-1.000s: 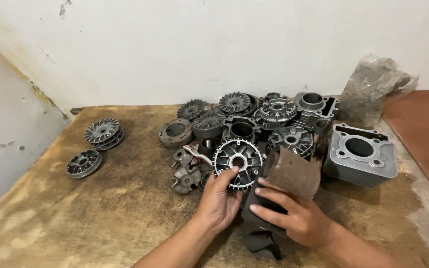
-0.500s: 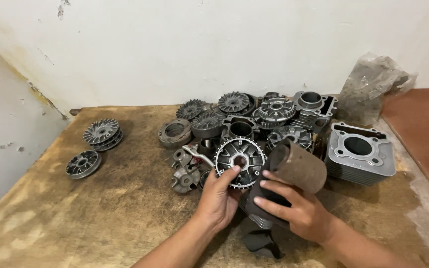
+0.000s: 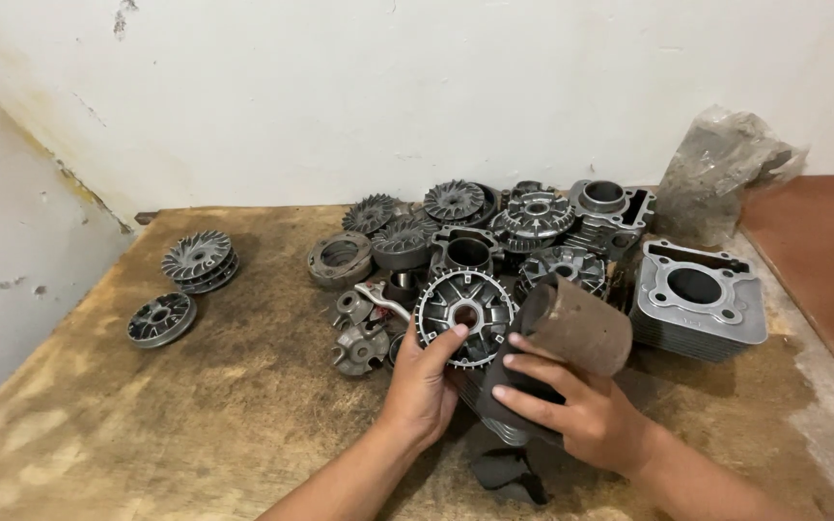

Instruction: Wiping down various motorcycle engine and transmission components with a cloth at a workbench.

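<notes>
Starting at the left of the worn wooden desk (image 3: pixel 147 425), two finned pulley discs sit apart from the rest: a stacked one (image 3: pixel 199 260) nearer the wall and a flatter one (image 3: pixel 160 319) nearer the desk's edge. They are well clear of the hands and at little risk.

In the middle lies the heap of metal engine parts (image 3: pixel 465 241). I count about five finned discs in it, one ring-shaped part (image 3: pixel 339 260), two small star-shaped pieces (image 3: pixel 357 333) and a bent lever (image 3: pixel 383 299); more may be hidden underneath.

The left hand (image 3: pixel 424 391) rests against a round toothed pulley face (image 3: pixel 465 311), thumb on its lower rim, fingers curled loosely rather than clamped. Propped like this, the disc could tip forward off the heap and knock the small pieces loose.

The right hand (image 3: pixel 586 415) has its fingers spread over a dark finned cylinder (image 3: pixel 509 400), from which a rusty brown sleeve (image 3: pixel 576 328) stands tilted. The sleeve looks only partly seated, so it could slide out and roll, or the greasy surface could slip under the open grip.

Further right are two cylinder blocks, one near (image 3: pixel 697 299) and one by the wall (image 3: pixel 605 207), then one crumpled plastic bag (image 3: pixel 726 169).
</notes>
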